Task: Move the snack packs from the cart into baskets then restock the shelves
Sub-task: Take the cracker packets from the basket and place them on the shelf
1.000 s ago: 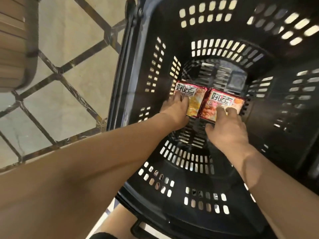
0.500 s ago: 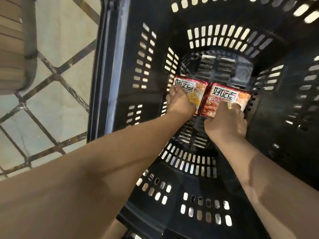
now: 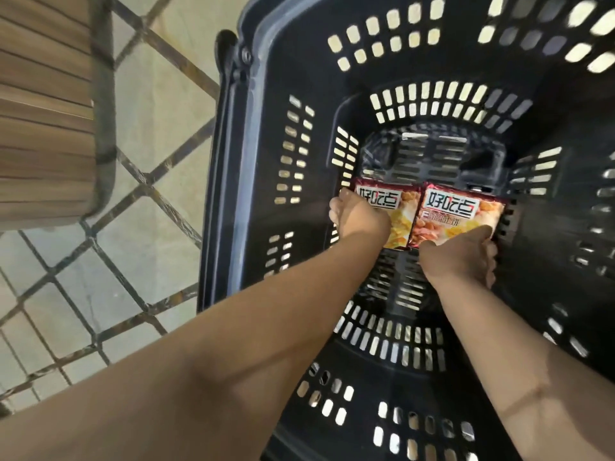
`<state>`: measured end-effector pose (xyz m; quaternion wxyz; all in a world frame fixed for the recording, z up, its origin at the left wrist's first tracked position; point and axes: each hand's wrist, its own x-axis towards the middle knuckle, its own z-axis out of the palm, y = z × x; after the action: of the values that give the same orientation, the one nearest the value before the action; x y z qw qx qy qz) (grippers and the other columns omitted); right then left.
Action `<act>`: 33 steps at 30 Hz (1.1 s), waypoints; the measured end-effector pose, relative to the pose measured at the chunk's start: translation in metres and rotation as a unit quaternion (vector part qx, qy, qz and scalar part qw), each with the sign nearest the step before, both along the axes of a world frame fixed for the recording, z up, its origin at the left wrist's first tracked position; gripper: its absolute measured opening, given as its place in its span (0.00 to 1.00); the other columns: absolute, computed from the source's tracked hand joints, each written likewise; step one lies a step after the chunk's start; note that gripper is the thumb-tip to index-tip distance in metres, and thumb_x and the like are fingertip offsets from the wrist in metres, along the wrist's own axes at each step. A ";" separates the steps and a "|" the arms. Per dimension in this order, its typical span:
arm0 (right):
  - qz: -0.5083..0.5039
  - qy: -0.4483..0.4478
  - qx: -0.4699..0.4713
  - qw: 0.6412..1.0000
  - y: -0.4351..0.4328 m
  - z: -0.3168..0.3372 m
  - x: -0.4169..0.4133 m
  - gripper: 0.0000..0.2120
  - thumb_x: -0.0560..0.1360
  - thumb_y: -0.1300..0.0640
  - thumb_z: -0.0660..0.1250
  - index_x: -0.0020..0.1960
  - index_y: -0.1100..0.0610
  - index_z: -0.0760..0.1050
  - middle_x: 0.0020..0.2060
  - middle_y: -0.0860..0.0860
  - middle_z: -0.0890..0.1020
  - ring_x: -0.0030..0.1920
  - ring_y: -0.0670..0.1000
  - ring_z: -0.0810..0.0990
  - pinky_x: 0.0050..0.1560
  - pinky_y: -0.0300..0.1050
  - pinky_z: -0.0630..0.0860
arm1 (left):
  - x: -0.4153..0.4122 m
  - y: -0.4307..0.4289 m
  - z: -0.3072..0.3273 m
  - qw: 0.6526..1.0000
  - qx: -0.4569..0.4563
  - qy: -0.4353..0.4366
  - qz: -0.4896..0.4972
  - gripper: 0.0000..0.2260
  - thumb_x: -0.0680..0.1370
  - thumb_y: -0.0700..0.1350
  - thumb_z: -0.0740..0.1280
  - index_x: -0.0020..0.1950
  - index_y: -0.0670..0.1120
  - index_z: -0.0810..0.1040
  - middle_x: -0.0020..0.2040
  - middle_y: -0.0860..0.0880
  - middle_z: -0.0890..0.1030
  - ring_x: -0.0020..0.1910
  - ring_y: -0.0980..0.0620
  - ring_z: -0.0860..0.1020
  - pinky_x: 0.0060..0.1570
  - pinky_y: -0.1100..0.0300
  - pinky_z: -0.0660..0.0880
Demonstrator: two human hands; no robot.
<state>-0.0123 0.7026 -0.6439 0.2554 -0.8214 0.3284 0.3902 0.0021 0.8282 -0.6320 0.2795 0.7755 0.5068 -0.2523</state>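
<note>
Once central, right grip (image 3: 466, 257) perhaps rightward

The left hand (image 3: 359, 217) covers the left snack pack's (image 3: 397, 211) near-left corner; the right hand (image 3: 466, 257) covers the right snack pack's (image 3: 459, 214) near-right corner.

left hand (image 3: 361, 216), right hand (image 3: 462, 257): bare. forearms (image 3: 233, 361) bare too, out to the frame edge.

Basket (image 3: 259, 181): blk w/ slot-hole pattern. Left pack (image 3: 396, 207) in left hand (image 3: 359, 217), right pack (image 3: 456, 211) in right hand (image 3: 462, 257): both red, white lettering, yellow-orange print. Floor (image 3: 159, 104): beige, dark diamond grid.
</note>
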 end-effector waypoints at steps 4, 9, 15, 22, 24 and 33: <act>-0.077 -0.013 -0.009 0.997 -0.002 -0.007 0.001 0.43 0.72 0.51 0.75 0.78 0.62 0.56 0.73 0.62 0.66 0.72 0.65 0.68 0.71 0.60 0.66 | -0.008 0.000 0.006 1.000 -0.008 0.026 -0.011 0.28 0.80 0.44 0.71 0.75 0.39 0.64 0.72 0.43 0.64 0.71 0.44 0.64 0.64 0.53 0.70; -0.120 -0.024 -0.002 0.993 -0.002 -0.008 0.003 0.39 0.72 0.52 0.75 0.74 0.64 0.60 0.73 0.63 0.66 0.71 0.65 0.68 0.69 0.58 0.68 | -0.012 0.010 0.012 0.998 -0.004 0.059 -0.030 0.22 0.80 0.44 0.70 0.72 0.41 0.68 0.71 0.43 0.67 0.70 0.44 0.66 0.66 0.49 0.72; -0.136 -0.031 0.000 0.990 -0.002 -0.006 -0.001 0.35 0.71 0.53 0.75 0.71 0.64 0.65 0.71 0.62 0.68 0.70 0.65 0.68 0.68 0.58 0.69 | -0.033 0.009 0.025 0.985 0.052 0.022 -0.161 0.23 0.80 0.50 0.71 0.70 0.42 0.69 0.69 0.44 0.66 0.70 0.44 0.67 0.67 0.47 0.72; -0.167 -0.039 0.013 0.985 -0.005 -0.012 -0.008 0.20 0.68 0.47 0.76 0.56 0.53 0.80 0.60 0.58 0.80 0.58 0.61 0.80 0.59 0.57 0.79 | -0.043 0.008 0.027 0.998 -0.055 -0.022 -0.025 0.30 0.78 0.46 0.73 0.73 0.41 0.61 0.67 0.41 0.76 0.65 0.41 0.78 0.66 0.44 0.77; -0.169 -0.043 0.042 0.984 -0.004 -0.008 -0.007 0.17 0.69 0.51 0.77 0.54 0.50 0.75 0.62 0.57 0.76 0.59 0.59 0.77 0.58 0.55 0.78 | -0.045 0.008 0.027 0.998 -0.047 -0.031 -0.018 0.30 0.78 0.46 0.73 0.73 0.40 0.61 0.67 0.41 0.76 0.66 0.42 0.78 0.66 0.44 0.76; -0.054 -0.140 0.141 0.979 -0.012 0.090 -0.022 0.13 0.80 0.54 0.69 0.59 0.56 0.68 0.48 0.46 0.76 0.44 0.47 0.77 0.37 0.35 0.69 | -0.063 0.004 0.089 0.995 -0.039 -0.077 -0.051 0.18 0.80 0.48 0.71 0.65 0.46 0.68 0.61 0.49 0.78 0.58 0.51 0.79 0.55 0.56 0.78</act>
<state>-0.0344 0.6904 -0.5535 0.4325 -0.8047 0.2747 0.2998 -0.0612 0.8323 -0.5435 0.3347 0.8059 0.4336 -0.2249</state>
